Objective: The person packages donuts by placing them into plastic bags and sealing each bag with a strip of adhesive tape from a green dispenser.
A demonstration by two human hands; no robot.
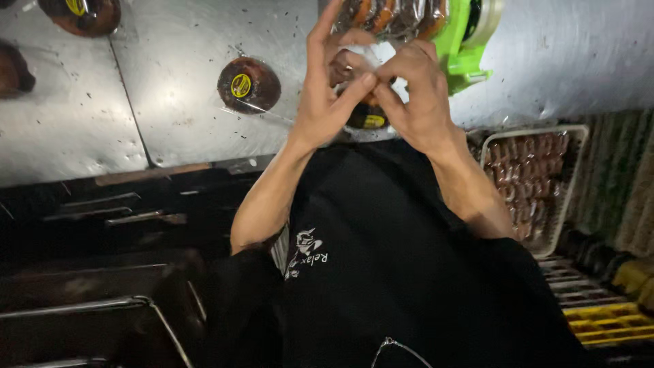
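My left hand [325, 95] and my right hand [417, 95] are raised together over a steel table [170, 129]. Both pinch the clear plastic wrap of a dark round pastry with a yellow sticker [368, 117], which hangs between my palms. The fingertips of both hands meet at the top of the wrap. Most of the pastry is hidden behind my hands.
A wrapped dark pastry [248, 85] lies on the table to the left, another [82, 13] at the top left corner. A bag of several pastries [392, 15] and a green tape dispenser [464, 42] sit beyond my hands. A tray of brown pastries [535, 174] stands right, above yellow crates [610, 320].
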